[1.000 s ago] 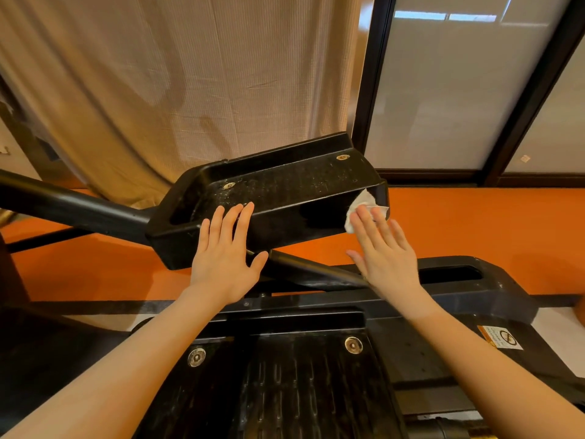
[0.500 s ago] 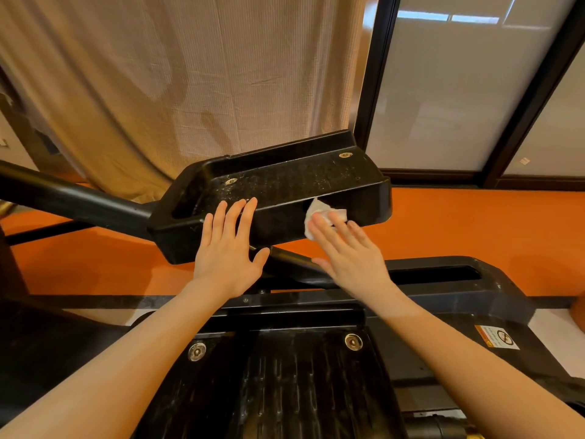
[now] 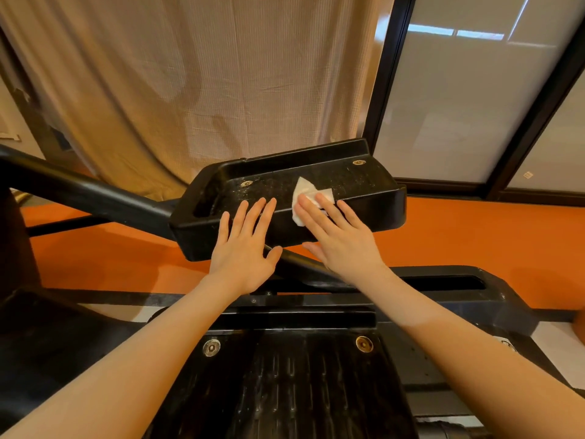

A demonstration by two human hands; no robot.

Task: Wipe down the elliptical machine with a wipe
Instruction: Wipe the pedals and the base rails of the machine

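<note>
Right hand (image 3: 340,239) slid the wipe (image 3: 308,196) leftward, off the raised pedal (image 3: 364,191)'s right end onto its tread, fingers flat. Left hand (image 3: 245,245) spread on its near wall, bracing. Keep strokes overlapping; tread probably still speckled left of the wipe.

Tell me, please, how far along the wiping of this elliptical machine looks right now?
Done: nothing looks plainly finished. In hand: the right hand presses the wipe flat on the raised pedal; the left hand steadies its near wall. Left: the pedal's speckled tread and the nearer pedal.
</note>
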